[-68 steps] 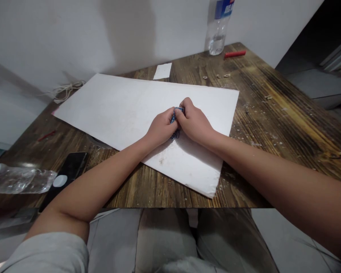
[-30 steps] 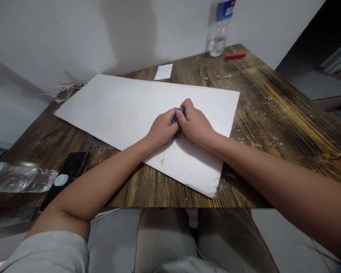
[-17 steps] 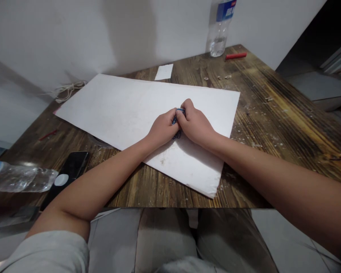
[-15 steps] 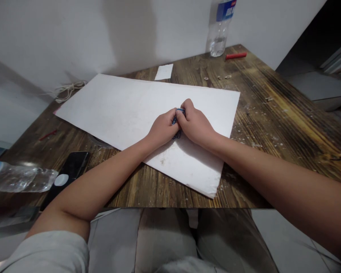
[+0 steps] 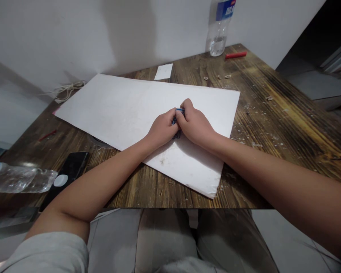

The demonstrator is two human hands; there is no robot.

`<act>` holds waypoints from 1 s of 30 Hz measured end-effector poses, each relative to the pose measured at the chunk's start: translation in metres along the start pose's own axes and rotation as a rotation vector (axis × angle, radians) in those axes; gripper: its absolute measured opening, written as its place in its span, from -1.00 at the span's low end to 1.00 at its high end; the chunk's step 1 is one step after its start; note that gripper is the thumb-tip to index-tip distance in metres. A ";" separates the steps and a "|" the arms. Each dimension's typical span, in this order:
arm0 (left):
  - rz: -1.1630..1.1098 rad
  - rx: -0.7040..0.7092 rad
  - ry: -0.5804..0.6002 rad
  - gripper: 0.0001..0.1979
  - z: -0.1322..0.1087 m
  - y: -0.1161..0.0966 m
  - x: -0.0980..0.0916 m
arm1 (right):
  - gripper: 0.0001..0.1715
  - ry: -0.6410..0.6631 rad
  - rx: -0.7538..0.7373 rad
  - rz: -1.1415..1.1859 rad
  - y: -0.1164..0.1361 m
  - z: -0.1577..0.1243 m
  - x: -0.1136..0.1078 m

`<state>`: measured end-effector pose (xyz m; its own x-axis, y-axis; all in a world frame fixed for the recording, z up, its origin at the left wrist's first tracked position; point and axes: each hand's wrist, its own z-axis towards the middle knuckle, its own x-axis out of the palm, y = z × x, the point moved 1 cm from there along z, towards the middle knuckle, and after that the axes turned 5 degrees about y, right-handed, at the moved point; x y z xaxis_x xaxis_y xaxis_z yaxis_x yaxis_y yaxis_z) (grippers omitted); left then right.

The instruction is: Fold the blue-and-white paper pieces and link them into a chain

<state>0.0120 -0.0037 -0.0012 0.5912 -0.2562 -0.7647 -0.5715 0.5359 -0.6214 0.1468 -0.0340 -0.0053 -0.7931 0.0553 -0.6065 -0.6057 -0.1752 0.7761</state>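
My left hand (image 5: 165, 124) and my right hand (image 5: 193, 120) meet over the right part of a white board (image 5: 116, 102). Both are closed round one small blue-and-dark thing (image 5: 180, 110), whose kind I cannot make out. Only a blue edge at the top and a bit of blue show between the fingers and thumbs. Below my left hand, a dark patterned patch (image 5: 176, 135) shows against the board; whether it is part of the same thing I cannot tell. The fingers hide most of what they hold.
A water bottle (image 5: 218, 41) and a red stick (image 5: 235, 55) stand and lie at the back right. A small white paper (image 5: 163, 71), a cable (image 5: 69, 90), a black phone (image 5: 74, 165) and a lying bottle (image 5: 25, 178) surround the board. Crumbs dot the wooden table (image 5: 252, 113).
Almost nothing differs. Both hands keep the same hold in the same place; the view has shifted very slightly.
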 end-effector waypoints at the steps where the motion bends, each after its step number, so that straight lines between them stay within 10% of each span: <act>1: -0.004 0.003 0.001 -0.93 0.000 0.000 0.000 | -0.81 0.000 0.001 -0.002 0.000 0.000 0.000; 30: 0.034 0.002 -0.005 -0.91 -0.001 -0.001 0.000 | -0.82 0.020 0.012 -0.008 0.003 -0.001 -0.001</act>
<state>0.0122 -0.0049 -0.0011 0.5745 -0.2341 -0.7843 -0.5898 0.5460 -0.5950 0.1464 -0.0359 -0.0026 -0.7868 0.0368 -0.6161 -0.6130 -0.1626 0.7731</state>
